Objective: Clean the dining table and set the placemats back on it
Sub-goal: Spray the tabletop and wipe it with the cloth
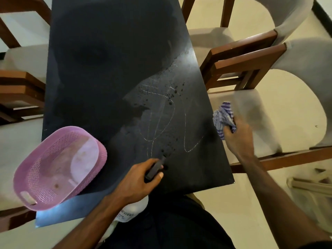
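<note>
Spray the dining table [100, 56] evenly over the chalk-like scribbles [161, 123] and droplets at its near right, then wipe in overlapping strokes from the far end toward the near edge. The left hand [138, 180] grips a spray bottle [155, 168], fingers curled round its dark head, nozzle aimed at the tabletop. The right hand [237, 137] clutches a bunched striped cloth [223, 117] just off the table's right edge; a pink basket [36, 177] overhangs the near left corner, and no placemat is identifiable.

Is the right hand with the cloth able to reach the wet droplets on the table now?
Probably yes: the right hand holds the striped cloth just beside the table edge, and nothing lies between it and the droplets.
</note>
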